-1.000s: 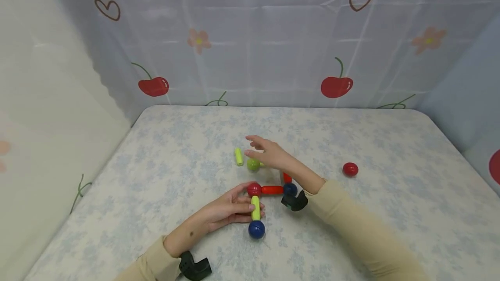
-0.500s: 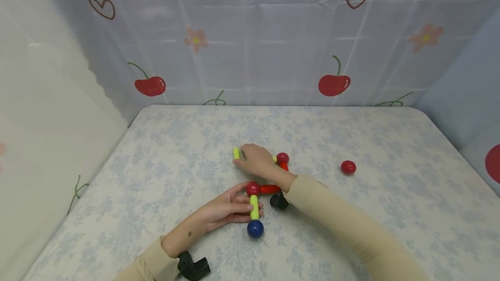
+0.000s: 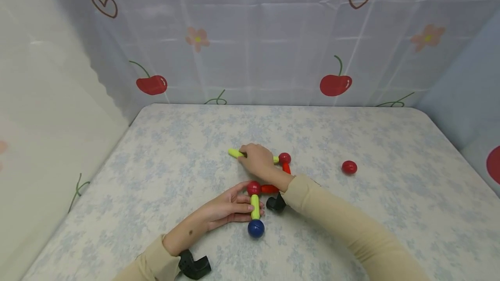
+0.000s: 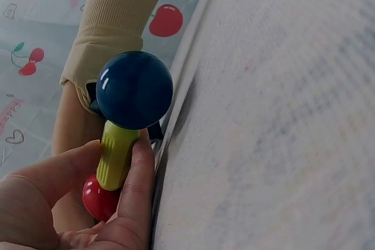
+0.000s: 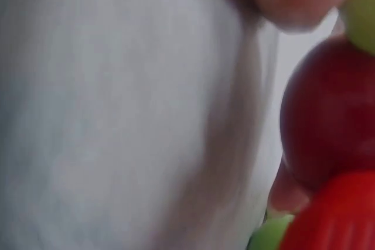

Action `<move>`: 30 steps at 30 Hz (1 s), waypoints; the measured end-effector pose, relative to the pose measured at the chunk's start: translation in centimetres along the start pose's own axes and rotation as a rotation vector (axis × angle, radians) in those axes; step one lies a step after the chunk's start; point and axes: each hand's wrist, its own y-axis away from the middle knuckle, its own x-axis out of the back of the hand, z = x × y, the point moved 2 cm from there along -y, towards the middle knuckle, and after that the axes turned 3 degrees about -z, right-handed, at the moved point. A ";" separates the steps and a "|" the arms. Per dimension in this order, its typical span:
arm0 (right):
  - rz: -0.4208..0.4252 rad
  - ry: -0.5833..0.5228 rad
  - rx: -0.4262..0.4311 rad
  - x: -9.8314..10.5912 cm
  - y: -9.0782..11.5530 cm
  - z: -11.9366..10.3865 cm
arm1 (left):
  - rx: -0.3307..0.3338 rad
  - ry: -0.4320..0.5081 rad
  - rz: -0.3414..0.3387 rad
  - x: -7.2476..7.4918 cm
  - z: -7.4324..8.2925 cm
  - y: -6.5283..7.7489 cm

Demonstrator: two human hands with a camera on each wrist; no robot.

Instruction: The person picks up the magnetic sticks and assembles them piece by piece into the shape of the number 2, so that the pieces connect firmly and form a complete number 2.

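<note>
My left hand (image 3: 228,207) pinches a yellow-green toy rod (image 4: 114,159) between thumb and finger. The rod joins a dark blue ball (image 3: 256,229) at the near end and a red ball (image 3: 254,188) at the far end. From that ball a red rod (image 3: 268,189) runs right, under my right wrist. My right hand (image 3: 258,159), palm down with fingers curled, pinches the near end of another yellow-green rod (image 3: 235,153). To its right a short yellow-green piece shows beside a second red ball (image 3: 284,158), with a red rod (image 3: 287,168) below. The green ball is hidden under the right hand.
A loose red ball (image 3: 349,167) lies on the patterned tablecloth (image 3: 390,211) to the right. A black wrist device (image 3: 194,266) sits at the left cuff, another (image 3: 276,203) under the right. A printed curtain (image 3: 250,38) hangs behind the table.
My right hand has come down over the green ball, and its fingers have reached the loose yellow-green rod, which has turned from lengthwise to slanting sideways. My left hand keeps its grip.
</note>
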 end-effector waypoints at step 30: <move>0.120 -0.207 0.149 -0.6 0.4 -0.2 | 0.007 0.016 -0.017 -0.1 0.0 0.1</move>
